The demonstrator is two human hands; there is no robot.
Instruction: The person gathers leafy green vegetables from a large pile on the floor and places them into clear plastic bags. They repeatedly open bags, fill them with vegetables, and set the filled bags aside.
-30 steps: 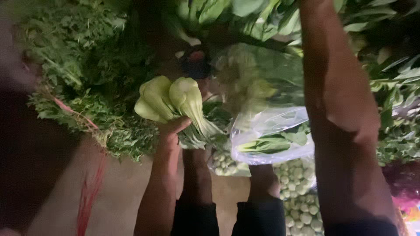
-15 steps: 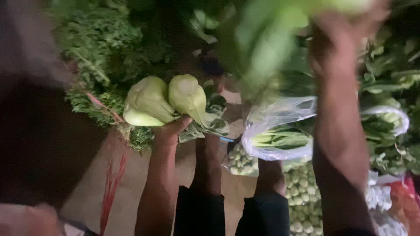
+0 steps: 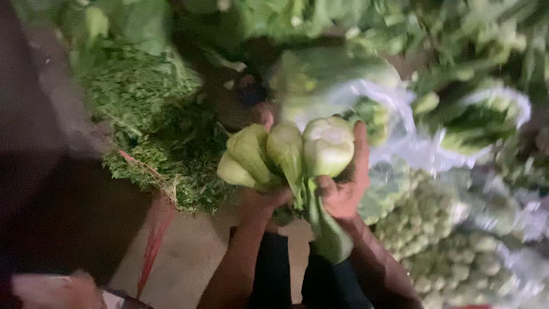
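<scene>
My left hand (image 3: 264,203) grips a bunch of pale green bok choy (image 3: 258,154) from below, stalk ends pointing up. My right hand (image 3: 346,183) holds a further bok choy head (image 3: 327,147) pressed against that bunch, thumb across its base and its dark leaves (image 3: 331,234) hanging down. Both hands sit close together at the middle of the head view, above my dark trouser legs (image 3: 303,274).
A heap of feathery green herbs (image 3: 143,114) tied with red string lies to the left. Clear plastic bags of leafy greens (image 3: 474,123) sit at the right, with small round green vegetables (image 3: 440,229) below them. Bare ground (image 3: 189,257) shows at lower left.
My right arm came down from reaching high over the pile with a bok choy, and now holds that head against the bunch in my left hand. The view shifted left.
</scene>
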